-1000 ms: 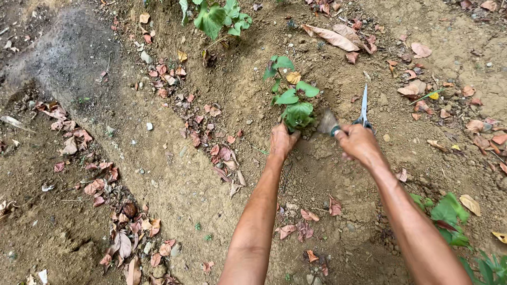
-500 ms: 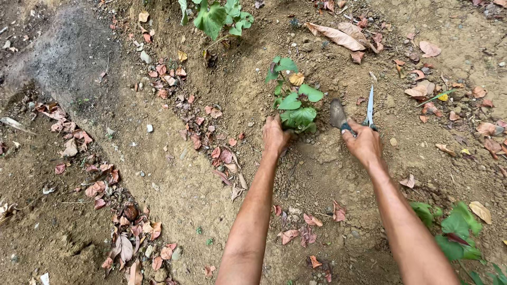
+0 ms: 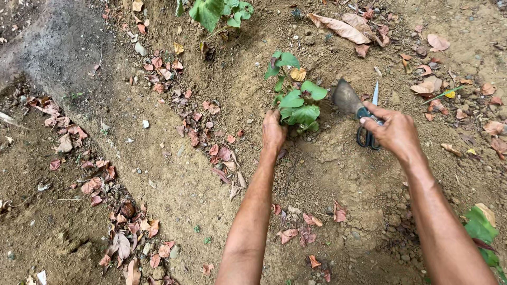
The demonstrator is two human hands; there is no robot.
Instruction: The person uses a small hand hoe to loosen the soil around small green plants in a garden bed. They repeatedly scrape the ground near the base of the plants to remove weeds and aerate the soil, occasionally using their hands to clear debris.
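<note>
Hands point(image 3: 274, 129) unmoved beside seedling point(image 3: 297, 103)

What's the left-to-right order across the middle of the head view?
Strip of dry leaves → left hand → small green plant → trowel blade → right hand gripping trowel and scissors → scattered dry leaves.

I am outdoors in a garden plot or small field, kneeling over bare brown soil point(image 3: 174, 174) heaped into a low ridge. Dry fallen leaves point(image 3: 127, 243) and small stones lie scattered across it, and young green plants point(image 3: 296, 100) grow straight from the earth.
</note>
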